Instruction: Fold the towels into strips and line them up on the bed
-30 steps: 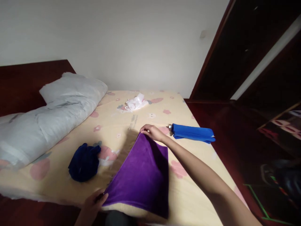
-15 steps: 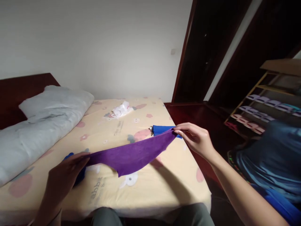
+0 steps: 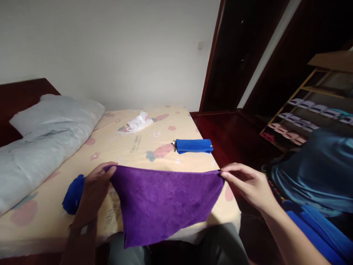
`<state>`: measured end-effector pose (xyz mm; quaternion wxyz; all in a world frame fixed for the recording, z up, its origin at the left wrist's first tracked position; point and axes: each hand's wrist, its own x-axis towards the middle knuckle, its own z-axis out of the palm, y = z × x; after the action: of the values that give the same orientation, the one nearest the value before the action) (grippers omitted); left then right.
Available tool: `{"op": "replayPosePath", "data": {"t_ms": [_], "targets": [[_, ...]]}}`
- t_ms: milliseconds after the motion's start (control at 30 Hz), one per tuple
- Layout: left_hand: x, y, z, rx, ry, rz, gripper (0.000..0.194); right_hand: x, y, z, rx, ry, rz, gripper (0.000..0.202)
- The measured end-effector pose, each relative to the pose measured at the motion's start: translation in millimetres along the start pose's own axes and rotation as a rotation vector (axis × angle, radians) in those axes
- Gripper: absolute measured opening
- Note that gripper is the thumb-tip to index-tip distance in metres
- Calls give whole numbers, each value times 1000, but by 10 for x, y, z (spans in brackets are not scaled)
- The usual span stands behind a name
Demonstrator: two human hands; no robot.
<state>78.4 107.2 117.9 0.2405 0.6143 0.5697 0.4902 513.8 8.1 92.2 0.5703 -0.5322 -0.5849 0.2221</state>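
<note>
A purple towel (image 3: 168, 202) hangs stretched between my two hands, its stitched top edge nearly level. My left hand (image 3: 99, 184) pinches the upper left corner, while the upper right corner is between the thumb and fingers of my right hand (image 3: 245, 184). The cloth's lower part droops over the bed's front edge and my knees. On the bed (image 3: 154, 151), beyond the towel, lies a folded blue cloth (image 3: 194, 145). A crumpled blue cloth (image 3: 74, 194) rests just left of my left wrist.
A white plastic bag (image 3: 138, 122) lies farther back on the bed. A pale quilt (image 3: 52, 147) is heaped on the left. At right stand a shoe rack (image 3: 303, 95) with several slippers, and a dark blue draped cloth (image 3: 311, 169) with bright blue fabric (image 3: 317, 232) below.
The towel has swung down and opened out into a broad sheet, with its top edge levelled. My right hand has moved lower and right, uncovering the folded blue cloth; my left has risen.
</note>
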Motion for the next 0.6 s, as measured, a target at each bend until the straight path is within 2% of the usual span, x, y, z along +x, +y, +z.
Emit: {"op": "replayPosePath", "data": {"t_ms": [67,133,233,333,433,600], "targets": [[213,-75,207,-93,-102,-76,45,122,199,82,31,-31,74,35],[448,-138,403,-181,-134,-88,49,318,383,174,47,-66,123,48],[759,-159,591,-210,-90,1,51,637,555,271,20,-67,94,54],[905,-110,615,-152,-13,117,46,823,595,299,9,-9,26,48],[829,-104,543,-97,59,141,43,799,582,286,-23,4,-28,39],[397,-255,336,22,65,39,37,457,499,190,-159,-7,-171,20]]}}
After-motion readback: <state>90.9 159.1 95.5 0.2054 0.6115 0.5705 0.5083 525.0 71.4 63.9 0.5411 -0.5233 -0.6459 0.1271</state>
